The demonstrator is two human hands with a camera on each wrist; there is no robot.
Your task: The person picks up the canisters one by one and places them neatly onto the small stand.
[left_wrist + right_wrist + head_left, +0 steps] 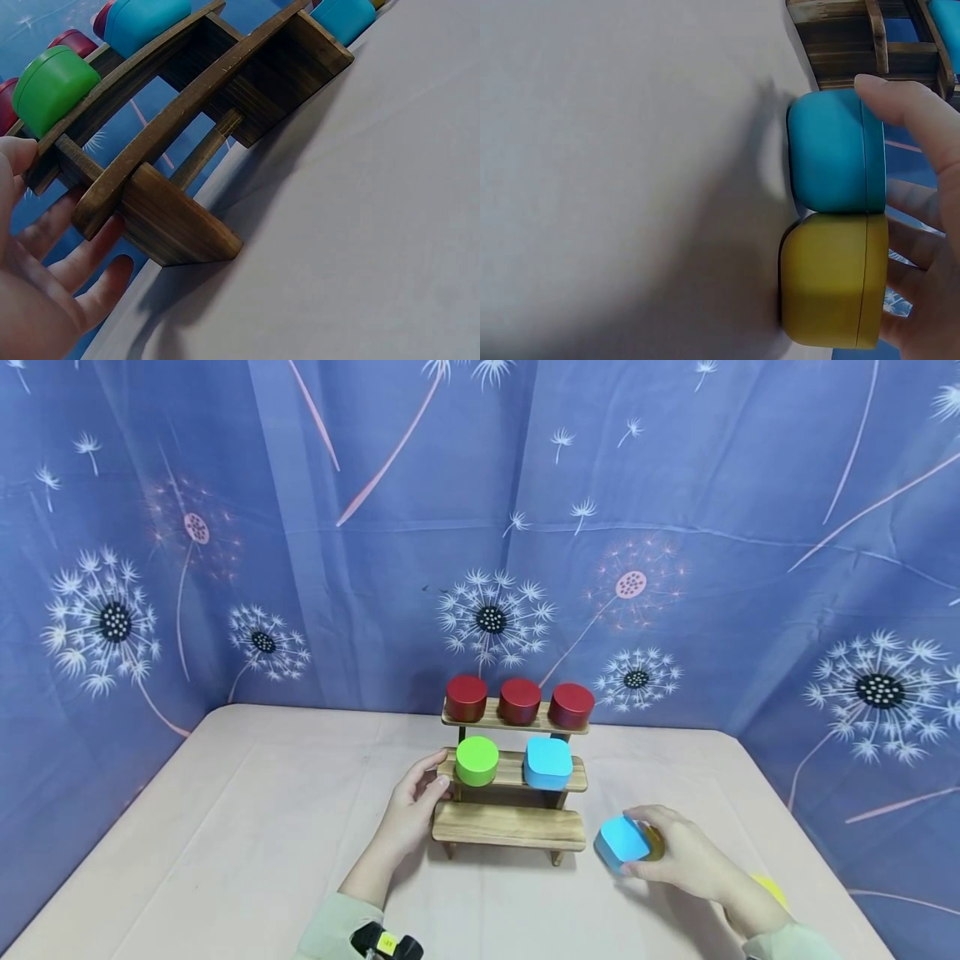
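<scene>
our right hand (686, 860) pinches the blue tin (622, 842) on the table beside the rack (510, 827), yellow tin (832, 279) touching it. left hand (412, 810), fingers relaxed, steadies the rack; we'd lift straight, leaving yellow behind.

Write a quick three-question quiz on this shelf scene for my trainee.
1. True or false: three red round tins stand on the top step of the wooden stepped shelf.
2. Which hand steadies the shelf: A left hand, B right hand?
3. Fill in: the right hand holds a blue square tin beside a ____ one.

Key: 1 true; 2 A; 3 yellow.
</scene>
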